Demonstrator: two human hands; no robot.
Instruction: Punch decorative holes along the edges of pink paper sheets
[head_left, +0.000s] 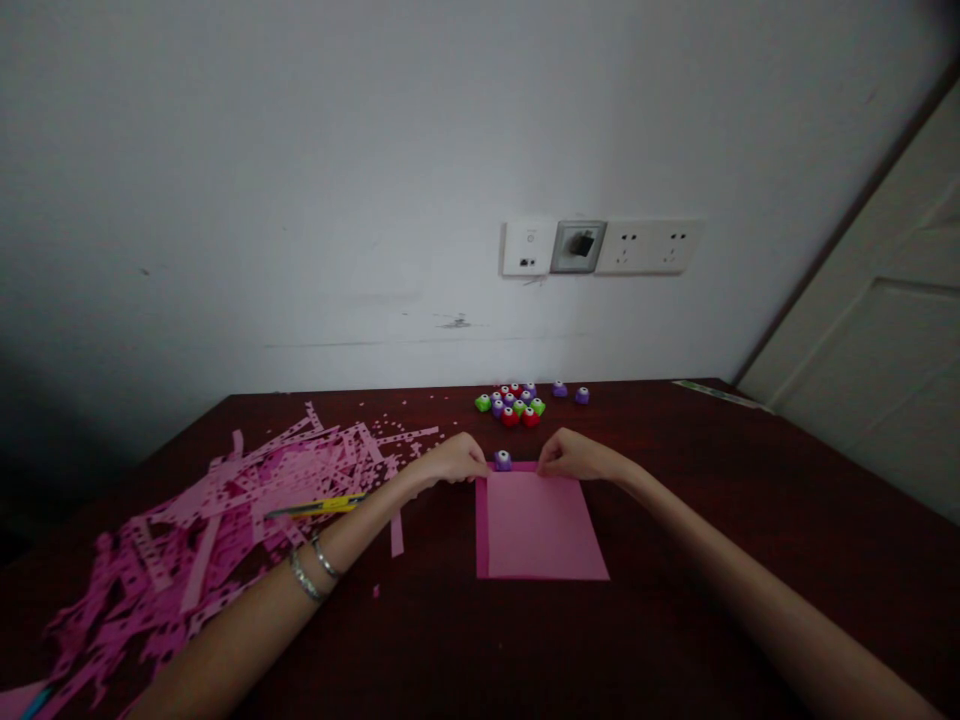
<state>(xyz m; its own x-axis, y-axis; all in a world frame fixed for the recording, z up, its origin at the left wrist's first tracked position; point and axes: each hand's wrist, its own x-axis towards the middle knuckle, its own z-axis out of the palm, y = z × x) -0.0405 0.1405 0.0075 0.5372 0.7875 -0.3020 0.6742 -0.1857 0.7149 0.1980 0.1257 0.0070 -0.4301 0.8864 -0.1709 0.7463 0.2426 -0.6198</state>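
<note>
Two sheets lie stacked on the dark red table: a light pink paper (544, 525) on top and a darker pink paper (482, 540) showing along its left and upper edges. My left hand (456, 458) pinches the stack at its upper left corner, fingers closed. At the upper right, my right hand (574, 456) has its fingers closed on the paper's far edge. Between the hands, a small purple paper punch (502, 461) with a white top sits at the far edge of the sheets. Whether it grips the paper cannot be told.
Several red, green and purple punches (510, 405) cluster near the wall, with two purple ones apart on their right. Punched pink paper strips (217, 520) pile up at left, with yellow-handled scissors (330, 505) on them. Wall sockets (649, 247) are above the table.
</note>
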